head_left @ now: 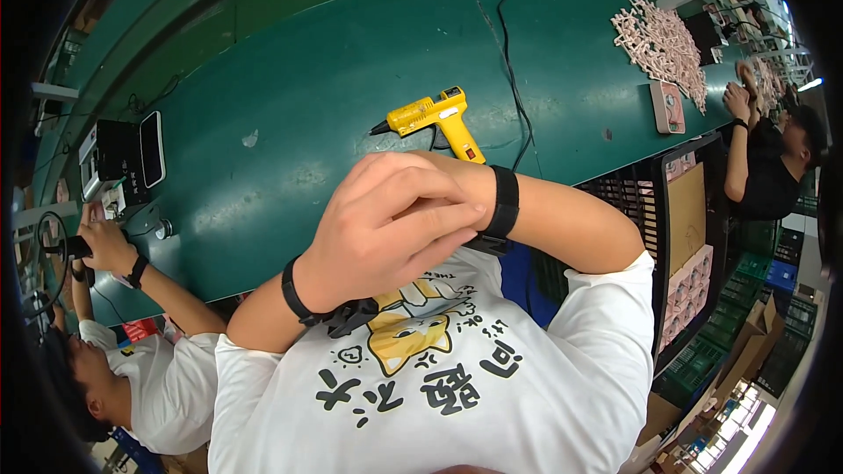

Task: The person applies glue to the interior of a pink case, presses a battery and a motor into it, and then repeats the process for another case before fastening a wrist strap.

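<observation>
My left hand lies across my right hand and wrist in front of my chest, its fingers bent and pressed together, their tips by the right wristband. Only a strip of my right hand shows behind it; its fingers are hidden. Each wrist wears a black band. Just beyond my hands, a yellow hot glue gun lies on its side on the green table. Its black nozzle points left and neither hand touches it.
A black cable crosses the table. At the far right lie a heap of small pink parts and a pink case. A black crate stands at right. A phone-like device lies left. Co-workers sit on both sides.
</observation>
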